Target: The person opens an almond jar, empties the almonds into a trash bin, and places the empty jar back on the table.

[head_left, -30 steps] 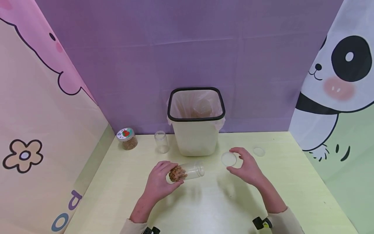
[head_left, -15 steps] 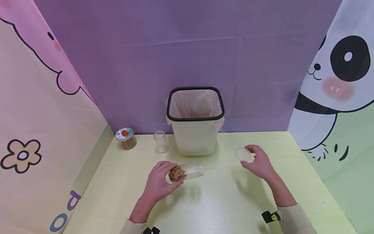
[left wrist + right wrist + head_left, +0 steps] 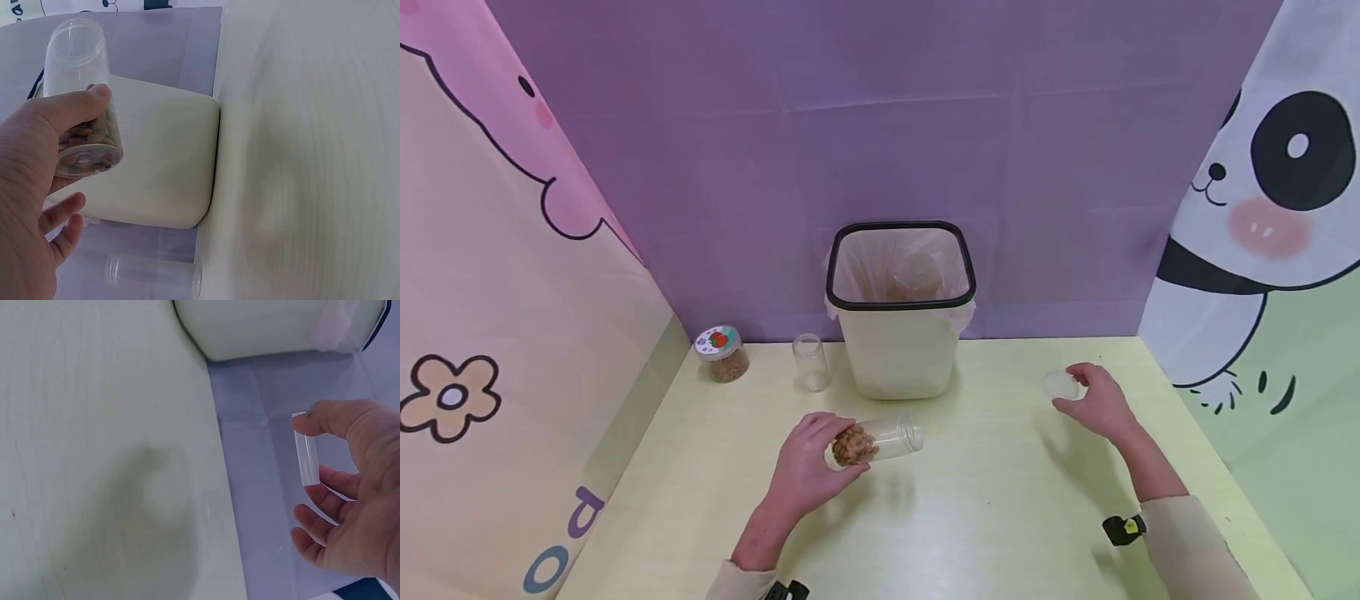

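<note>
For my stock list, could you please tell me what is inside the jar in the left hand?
Brown pieces, perhaps nuts, lie at the closed end of the jar; any behind the left hand are hidden.

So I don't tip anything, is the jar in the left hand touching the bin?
Apart: the head view shows a strip of table between the bin and the jar in the left hand.

A purple wall (image 3: 880, 117), lightly creased, stands behind a pale, faintly grained table (image 3: 970, 533). The left wall (image 3: 512, 275) is cream, with a pink figure (image 3: 497, 67), an orange flower (image 3: 451, 397) and letters (image 3: 528, 573) (purple and blue). A panda (image 3: 1268, 229) fills much of the pale green right wall (image 3: 1300, 492). Light glows softly on the tabletop.
</note>
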### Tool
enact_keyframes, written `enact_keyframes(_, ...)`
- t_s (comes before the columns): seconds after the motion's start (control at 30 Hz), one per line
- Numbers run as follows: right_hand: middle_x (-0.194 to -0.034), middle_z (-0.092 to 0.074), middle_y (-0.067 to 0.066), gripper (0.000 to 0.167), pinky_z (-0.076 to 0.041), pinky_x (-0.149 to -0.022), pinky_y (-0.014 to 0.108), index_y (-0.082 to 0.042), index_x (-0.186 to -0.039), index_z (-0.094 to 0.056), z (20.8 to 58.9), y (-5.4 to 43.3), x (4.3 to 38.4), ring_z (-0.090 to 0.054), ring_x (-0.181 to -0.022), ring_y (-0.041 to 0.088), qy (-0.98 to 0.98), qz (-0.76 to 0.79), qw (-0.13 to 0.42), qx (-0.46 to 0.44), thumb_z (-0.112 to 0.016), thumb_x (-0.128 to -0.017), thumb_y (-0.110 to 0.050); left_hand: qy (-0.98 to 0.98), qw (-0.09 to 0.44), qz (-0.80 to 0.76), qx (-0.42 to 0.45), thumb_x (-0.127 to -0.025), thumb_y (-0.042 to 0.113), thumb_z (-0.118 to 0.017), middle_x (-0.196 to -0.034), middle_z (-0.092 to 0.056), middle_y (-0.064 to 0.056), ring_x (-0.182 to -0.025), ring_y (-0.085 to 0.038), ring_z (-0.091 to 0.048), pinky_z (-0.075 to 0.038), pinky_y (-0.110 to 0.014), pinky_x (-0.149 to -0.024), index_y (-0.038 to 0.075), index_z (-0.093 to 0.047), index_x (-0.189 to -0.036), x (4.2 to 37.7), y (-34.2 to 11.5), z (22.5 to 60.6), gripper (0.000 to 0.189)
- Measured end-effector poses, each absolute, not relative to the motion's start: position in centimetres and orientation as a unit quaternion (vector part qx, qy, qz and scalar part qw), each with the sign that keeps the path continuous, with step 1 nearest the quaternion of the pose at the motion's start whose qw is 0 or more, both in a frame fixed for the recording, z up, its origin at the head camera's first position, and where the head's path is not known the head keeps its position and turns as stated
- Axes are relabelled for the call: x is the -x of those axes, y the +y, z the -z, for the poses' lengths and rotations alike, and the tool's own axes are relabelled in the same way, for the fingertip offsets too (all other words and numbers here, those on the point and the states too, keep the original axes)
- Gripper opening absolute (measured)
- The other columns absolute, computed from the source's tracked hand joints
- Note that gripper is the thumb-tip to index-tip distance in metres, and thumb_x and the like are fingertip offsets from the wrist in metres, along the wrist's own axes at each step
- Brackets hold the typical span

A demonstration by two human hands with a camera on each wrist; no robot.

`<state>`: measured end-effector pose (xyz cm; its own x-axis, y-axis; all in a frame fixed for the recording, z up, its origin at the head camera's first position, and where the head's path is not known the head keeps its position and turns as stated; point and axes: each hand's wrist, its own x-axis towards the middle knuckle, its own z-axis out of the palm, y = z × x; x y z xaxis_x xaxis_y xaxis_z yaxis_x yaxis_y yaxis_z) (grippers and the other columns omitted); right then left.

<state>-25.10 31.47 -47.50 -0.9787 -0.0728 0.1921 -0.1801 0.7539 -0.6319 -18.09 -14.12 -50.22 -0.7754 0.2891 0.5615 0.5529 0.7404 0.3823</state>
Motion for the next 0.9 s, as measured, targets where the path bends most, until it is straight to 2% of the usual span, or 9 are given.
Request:
enact_keyframes(0.33, -0.111, -0.051, 0.037, 0.059, -0.042, -0.084, 0.057, 0.020, -0.120, -0.046, 49.0, 34.5, 27.0, -0.049, -0.100, 0.048, -0.944, -0.329, 0.029, -0.027, -0.073, -0.079, -0.013, -0.904, 0.233, 0.276, 0.228, -0.063, 0.039, -0.090, -0.104, -0.066, 0.003, -0.104, -0.017, -0.055, -0.050, -0.039, -0.085, 0.017, -0.069, -0.111, 18.2, -14.2, 50.4, 0.057)
enact_keyframes(0.7, -0.120, -0.045, 0.039, 0.062, -0.041, -0.089, 0.057, 0.020, -0.126, -0.041, 49.9, 36.8, 27.6, -0.046, -0.105, 0.050, -0.946, -0.322, -0.010, 0.026, -0.068, -0.082, -0.015, -0.902, 0.237, 0.278, 0.230, -0.061, 0.039, -0.090, -0.103, -0.066, 0.003, -0.104, -0.016, -0.055, -0.050, -0.039, -0.084, 0.017, -0.069, -0.110, 18.4, -14.3, 50.7, 0.058)
enact_keyframes(0.9, -0.121, -0.045, 0.039, 0.063, -0.041, -0.091, 0.057, 0.020, -0.125, -0.042, 50.8, 37.9, 27.7, -0.047, -0.107, 0.050, -0.948, -0.314, -0.027, 0.050, -0.069, -0.083, -0.017, -0.903, 0.227, 0.281, 0.232, -0.061, 0.038, -0.091, -0.103, -0.066, 0.003, -0.104, -0.017, -0.055, -0.050, -0.039, -0.084, 0.016, -0.070, -0.110, 18.4, -14.3, 50.8, 0.058)
